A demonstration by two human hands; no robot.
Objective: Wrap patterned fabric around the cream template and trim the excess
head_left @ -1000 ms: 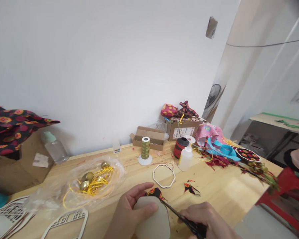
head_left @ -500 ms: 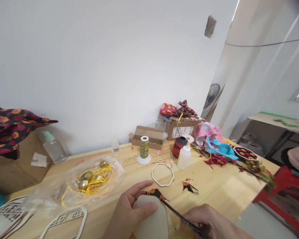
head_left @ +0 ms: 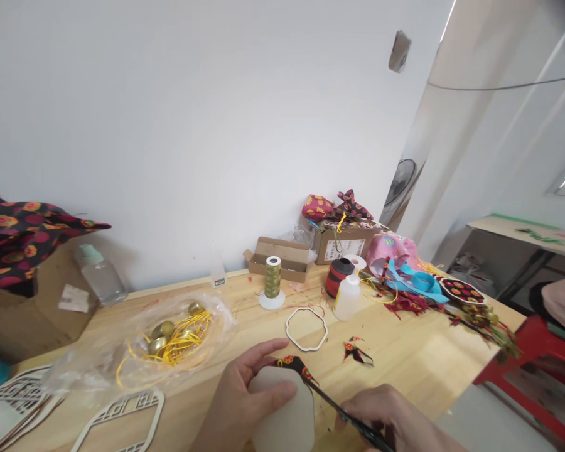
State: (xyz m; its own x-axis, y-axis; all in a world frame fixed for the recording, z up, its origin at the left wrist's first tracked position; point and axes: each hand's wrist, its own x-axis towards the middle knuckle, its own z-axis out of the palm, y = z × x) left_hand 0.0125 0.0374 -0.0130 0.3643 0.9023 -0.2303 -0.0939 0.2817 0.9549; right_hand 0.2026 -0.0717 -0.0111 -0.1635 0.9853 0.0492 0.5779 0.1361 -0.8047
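Observation:
My left hand (head_left: 254, 392) grips a pale board with rounded corners (head_left: 285, 417), thumb on its face and fingers behind. A strip of black floral fabric (head_left: 292, 364) sticks out past the board's top edge. My right hand (head_left: 381, 411) is closed around dark scissors (head_left: 341, 409), whose blades reach to the fabric at the board's upper right edge. Beyond the hands lies a thin scalloped wooden frame (head_left: 306, 329). Small fabric scraps (head_left: 357, 351) lie to its right on the wooden table.
Behind stand a green thread spool (head_left: 273, 279), a glue bottle (head_left: 347, 298) and cardboard boxes (head_left: 282, 257). At left are a plastic bag with bells and yellow cord (head_left: 183, 339), lattice frames (head_left: 122, 417) and a spray bottle (head_left: 102, 276). A red stool (head_left: 532, 370) stands right.
The view has shifted very slightly. Both hands, the board and the scissors keep nearly the same position, with the blades still at the fabric edge.

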